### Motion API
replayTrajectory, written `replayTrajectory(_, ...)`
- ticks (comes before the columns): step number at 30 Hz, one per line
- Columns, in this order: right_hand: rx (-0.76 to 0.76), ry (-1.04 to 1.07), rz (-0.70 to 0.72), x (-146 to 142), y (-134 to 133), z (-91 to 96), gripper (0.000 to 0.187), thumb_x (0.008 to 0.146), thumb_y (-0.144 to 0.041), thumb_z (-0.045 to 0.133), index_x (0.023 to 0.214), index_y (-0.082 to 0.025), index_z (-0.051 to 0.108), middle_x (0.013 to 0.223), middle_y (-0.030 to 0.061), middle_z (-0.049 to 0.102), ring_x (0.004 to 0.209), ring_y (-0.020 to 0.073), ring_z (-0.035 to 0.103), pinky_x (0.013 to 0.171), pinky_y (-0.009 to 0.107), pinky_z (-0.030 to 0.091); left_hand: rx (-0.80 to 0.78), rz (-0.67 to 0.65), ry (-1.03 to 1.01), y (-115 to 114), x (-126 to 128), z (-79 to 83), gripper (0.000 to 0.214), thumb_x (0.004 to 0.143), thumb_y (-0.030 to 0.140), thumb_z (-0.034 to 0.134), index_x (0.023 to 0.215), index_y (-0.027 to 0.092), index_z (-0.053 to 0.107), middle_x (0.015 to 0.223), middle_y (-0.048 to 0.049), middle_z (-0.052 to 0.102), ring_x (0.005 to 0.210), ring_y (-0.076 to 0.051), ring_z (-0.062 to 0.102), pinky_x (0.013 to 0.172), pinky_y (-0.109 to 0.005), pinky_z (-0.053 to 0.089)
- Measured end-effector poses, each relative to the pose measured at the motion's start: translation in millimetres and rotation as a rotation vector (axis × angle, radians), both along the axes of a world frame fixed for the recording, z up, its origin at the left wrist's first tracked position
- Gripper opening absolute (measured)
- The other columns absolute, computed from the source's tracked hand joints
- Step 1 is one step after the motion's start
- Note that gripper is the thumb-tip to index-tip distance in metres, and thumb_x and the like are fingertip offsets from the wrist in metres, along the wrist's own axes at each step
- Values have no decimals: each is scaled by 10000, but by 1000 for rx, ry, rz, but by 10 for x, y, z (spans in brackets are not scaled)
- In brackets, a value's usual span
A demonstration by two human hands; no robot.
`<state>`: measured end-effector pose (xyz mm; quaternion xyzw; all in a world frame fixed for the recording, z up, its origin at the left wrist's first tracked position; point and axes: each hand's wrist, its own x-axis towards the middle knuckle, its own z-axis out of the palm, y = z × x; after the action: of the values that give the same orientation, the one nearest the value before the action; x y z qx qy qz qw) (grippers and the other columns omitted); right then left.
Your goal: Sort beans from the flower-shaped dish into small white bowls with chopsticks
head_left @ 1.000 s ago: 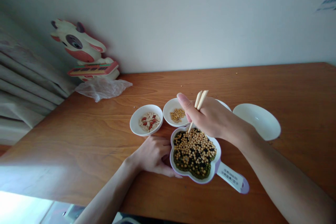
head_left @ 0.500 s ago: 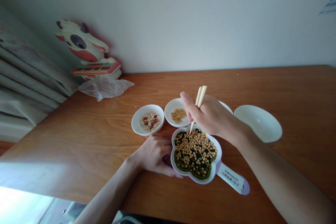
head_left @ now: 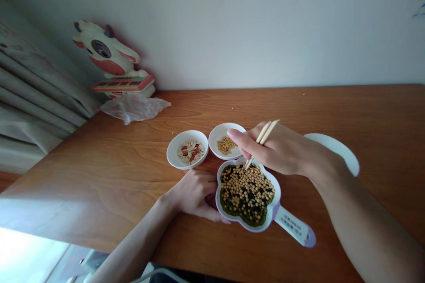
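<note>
We have the fingers [head_left: 238, 136] of our right hand [head_left: 275, 150] closed around two chopsticks [head_left: 265, 135], whose tips reach into the far side of the scoop [head_left: 277, 190]; we cannot tell whether they pinch anything. Our left hand [head_left: 197, 192] touches the scoop's left side, partly hidden there, so we cannot tell if it grips. In the scoop, tan beans [head_left: 249, 181] lie over dark and green ones. Just beyond, on the counter [head_left: 109, 177], we see the left bowl [head_left: 171, 152] with pale and reddish seeds [head_left: 191, 151], and beside it the right bowl [head_left: 215, 135] with yellow kernels [head_left: 226, 145]. A white dish [head_left: 345, 152] shows partly behind our right arm. Farther left, by the wall [head_left: 265, 22], a cow toy [head_left: 114, 55] stands behind a crumpled bag [head_left: 136, 109].
</note>
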<state>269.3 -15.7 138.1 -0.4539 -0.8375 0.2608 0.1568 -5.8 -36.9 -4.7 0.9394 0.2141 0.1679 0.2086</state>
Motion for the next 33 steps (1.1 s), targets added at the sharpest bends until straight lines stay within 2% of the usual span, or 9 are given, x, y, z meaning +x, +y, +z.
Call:
replayTrajectory(7, -6, -30, 24, -7, 8, -33, 770, 1114, -707, 285, 656, -201, 642, 591, 17, 627, 572, 161, 511, 637, 345, 295, 1, 5, -7, -2, -6, -8, 612, 838, 740, 822, 667, 195, 605, 665, -6, 640, 565, -142, 543, 547, -325, 340)
replayTrajectory(16, 49, -17, 67, -56, 38, -55, 806, 1135, -666, 206, 606, -202, 598, 566, 15, 596, 567, 153, 499, 649, 340, 305, 4, -1, -15, 0, 1, -3, 596, 846, 725, 825, 668, 200, 605, 666, -8, 642, 573, -144, 552, 546, -327, 356)
replayTrajectory(22, 50, 40, 29, -107, 65, -72, 764, 1137, -652, 229, 595, -216, 547, 501, -6, 521, 510, 145, 472, 617, 337, 322, 1, 2, -10, -1, -3, -4, 610, 831, 739, 830, 662, 201, 597, 657, -2, 634, 566, -139, 542, 541, -327, 344)
replayTrajectory(25, 53, 96, 26, -82, 89, -70, 782, 1134, -666, 237, 587, -206, 555, 515, -1, 541, 511, 134, 485, 618, 335, 339, -1, 2, -23, 0, 3, 6, 617, 826, 737, 834, 653, 200, 585, 646, 1, 627, 555, -136, 528, 533, -326, 330)
replayTrajectory(30, -54, 287, 15, 77, 79, 42, 806, 1122, -694, 258, 621, -197, 648, 555, 11, 609, 531, 134, 548, 605, 321, 401, 48, -8, -36, 2, 6, 1, 616, 842, 749, 811, 660, 199, 599, 644, -9, 639, 552, -144, 534, 535, -333, 309)
replayTrajectory(33, 72, 464, -117, 156, 54, 116, 800, 1118, -689, 274, 591, -218, 649, 526, 24, 587, 529, 155, 551, 594, 335, 415, 72, -4, -49, 1, 6, -10, 630, 848, 755, 800, 641, 204, 576, 624, -8, 622, 534, -139, 516, 525, -336, 286)
